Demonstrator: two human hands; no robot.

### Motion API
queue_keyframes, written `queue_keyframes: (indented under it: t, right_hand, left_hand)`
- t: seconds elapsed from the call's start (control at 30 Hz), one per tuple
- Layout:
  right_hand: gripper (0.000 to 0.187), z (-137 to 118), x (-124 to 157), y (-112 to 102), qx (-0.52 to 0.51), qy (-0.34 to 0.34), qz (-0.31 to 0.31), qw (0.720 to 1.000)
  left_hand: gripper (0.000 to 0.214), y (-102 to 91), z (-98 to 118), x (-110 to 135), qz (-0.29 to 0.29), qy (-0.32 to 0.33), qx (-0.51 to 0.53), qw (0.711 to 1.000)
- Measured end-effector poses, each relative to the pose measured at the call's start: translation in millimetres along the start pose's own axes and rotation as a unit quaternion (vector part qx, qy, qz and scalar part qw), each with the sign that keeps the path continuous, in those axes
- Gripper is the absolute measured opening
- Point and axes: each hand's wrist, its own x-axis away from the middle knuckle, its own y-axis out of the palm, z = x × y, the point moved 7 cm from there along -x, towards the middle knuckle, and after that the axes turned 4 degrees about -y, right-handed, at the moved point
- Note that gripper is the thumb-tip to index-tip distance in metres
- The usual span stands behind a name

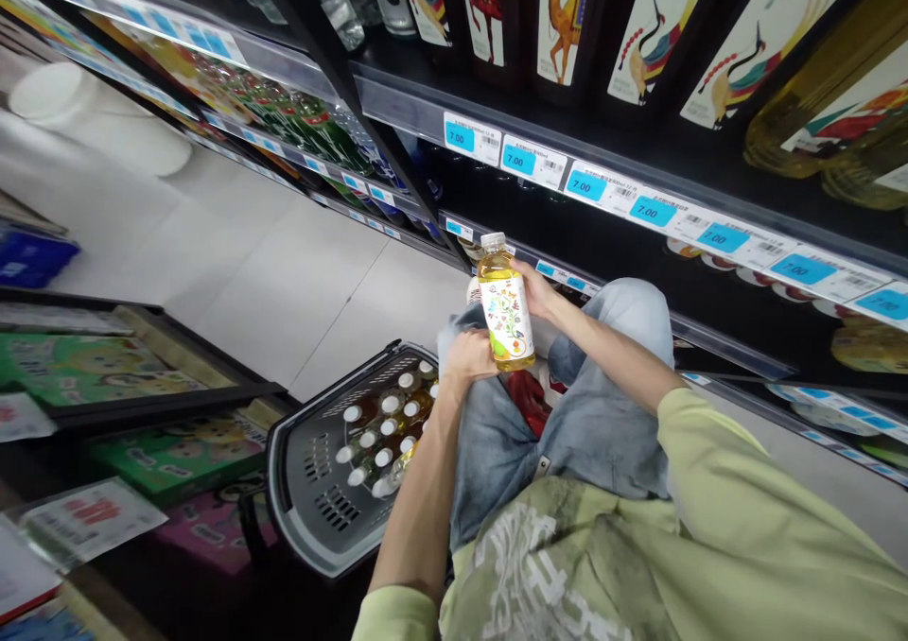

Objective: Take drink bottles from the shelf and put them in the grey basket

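A clear bottle of yellow drink (507, 310) with a white cap and a flower-patterned white label is held in front of my knees, slightly tilted. My right hand (537, 291) grips its upper right side, the fingers partly hidden behind it. Against its lower left side is my left hand (472, 354), fingers curled in and partly hidden at the bottle's base. Left of my legs, a grey shopping basket (323, 490) contains several white-capped bottles (390, 426) standing close together, part of them covered by my left forearm.
A dark shelf (610, 130) with price tags (585, 183) runs along the right, holding large bottles with animal-print labels (560, 22). Green bottles (298, 116) fill a lower shelf farther off. At left stand boxed goods (177, 457) on a display. White round containers (53, 93) sit on the tiled floor (276, 282).
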Motion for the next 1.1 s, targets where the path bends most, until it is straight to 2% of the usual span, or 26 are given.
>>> queue_keyframes:
  t: [0.13,0.47,0.87,1.1]
  right_hand:
    - [0.043,0.8,1.2,0.5,-0.003,0.016,-0.007,1.0]
    - [0.034,1.3,-0.3,-0.1,-0.006,0.005,-0.014,1.0]
    - [0.03,2.8,-3.0,-6.2,-0.019,0.007,0.011,1.0]
    - [0.036,2.6,-1.9,-6.1,-0.006,0.007,0.018,1.0]
  left_hand:
    - [0.028,-1.5,0.3,0.5,0.004,0.0,0.004,1.0]
    - [0.025,-7.7,3.0,0.9,-0.009,-0.007,0.011,1.0]
    - [0.028,-11.3,5.7,1.6,-0.002,0.003,0.027,1.0]
    - [0.026,-7.5,4.7,1.4,-0.004,0.003,0.008,1.0]
